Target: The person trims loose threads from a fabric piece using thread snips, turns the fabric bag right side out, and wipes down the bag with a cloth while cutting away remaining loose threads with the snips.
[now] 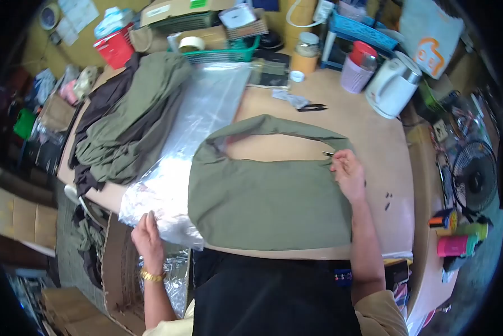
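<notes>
An olive-green fabric shoulder bag [271, 207] lies flat, its strap arching away from me. My right hand [349, 175] is closed at its upper right corner, where the strap meets the body. A small dark tip [328, 154] shows beside those fingers; what they hold is too small to name. My left hand [146, 232] is closed in a pinch at the near left corner of a clear plastic bag [206, 106]. This shiny plastic stretches across the table and partly under the shoulder bag's left side.
Olive and dark fabric [133, 112] is piled on the left of the table [383, 151]. Black thread snips [312, 107] lie beyond the strap. A white kettle [394, 84], a lilac cup [357, 73] and a jar [306, 53] stand behind. A fan [474, 173] is at right.
</notes>
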`<control>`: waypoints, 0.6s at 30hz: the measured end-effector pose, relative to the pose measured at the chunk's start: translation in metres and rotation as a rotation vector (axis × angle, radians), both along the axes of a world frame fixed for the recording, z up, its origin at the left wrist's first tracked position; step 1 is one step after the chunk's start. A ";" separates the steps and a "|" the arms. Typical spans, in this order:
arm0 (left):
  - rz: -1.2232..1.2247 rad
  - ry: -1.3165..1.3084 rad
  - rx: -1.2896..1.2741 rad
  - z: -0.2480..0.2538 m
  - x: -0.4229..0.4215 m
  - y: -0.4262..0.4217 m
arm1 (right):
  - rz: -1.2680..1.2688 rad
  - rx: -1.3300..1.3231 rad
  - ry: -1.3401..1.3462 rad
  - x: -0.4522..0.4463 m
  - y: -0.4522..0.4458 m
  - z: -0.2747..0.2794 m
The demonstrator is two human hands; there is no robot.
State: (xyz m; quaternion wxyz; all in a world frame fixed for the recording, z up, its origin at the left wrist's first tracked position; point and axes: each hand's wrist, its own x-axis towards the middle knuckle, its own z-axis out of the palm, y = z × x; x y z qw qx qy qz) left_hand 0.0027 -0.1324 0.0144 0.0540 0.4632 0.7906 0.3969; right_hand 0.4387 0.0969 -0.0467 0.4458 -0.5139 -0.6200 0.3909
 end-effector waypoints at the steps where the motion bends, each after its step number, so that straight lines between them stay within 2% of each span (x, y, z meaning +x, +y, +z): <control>1: 0.033 0.121 -0.051 -0.006 -0.020 -0.027 | 0.030 -0.001 0.007 0.000 0.001 -0.002; 2: 0.093 0.267 -0.259 -0.010 -0.038 -0.054 | 0.027 0.002 0.027 0.001 0.001 -0.003; 3: 0.102 0.204 -0.175 -0.004 -0.039 -0.079 | 0.020 0.006 0.046 0.001 0.001 -0.005; 5: 0.233 0.512 -0.311 -0.041 -0.091 -0.137 | 0.057 0.022 -0.042 0.004 0.001 -0.006; 7: 0.340 0.104 -0.480 -0.012 -0.105 -0.142 | 0.079 0.048 -0.132 -0.004 -0.011 0.015; 8: 0.352 0.215 -0.334 0.017 -0.078 -0.118 | 0.104 0.069 -0.408 -0.013 -0.028 0.048; 9: 0.206 0.427 -0.158 0.042 -0.054 -0.084 | 0.124 0.096 -0.682 -0.022 -0.035 0.068; 10: 0.053 0.636 0.017 0.059 -0.042 -0.056 | 0.127 0.103 -0.685 -0.028 -0.036 0.070; 11: -0.011 0.430 0.090 0.043 -0.047 -0.039 | 0.161 0.248 -0.700 -0.031 -0.036 0.070; 12: -0.076 0.064 0.056 0.052 -0.021 -0.010 | 0.189 0.394 -0.713 -0.035 -0.035 0.071; 14: -0.414 -0.274 0.007 0.067 0.037 0.049 | 0.207 0.403 -0.681 -0.064 -0.033 0.079; 15: -0.674 -0.130 0.050 0.063 0.058 0.080 | 0.233 0.413 -0.643 -0.077 -0.032 0.081; 16: -0.840 -0.136 -0.033 0.048 0.074 0.109 | 0.223 0.415 -0.647 -0.085 -0.030 0.076; 17: -0.916 -0.156 -0.100 0.042 0.090 0.132 | 0.250 0.404 -0.671 -0.092 -0.025 0.065; 18: -0.904 -0.082 -0.073 0.010 0.094 0.157 | 0.279 0.393 -0.697 -0.095 -0.021 0.054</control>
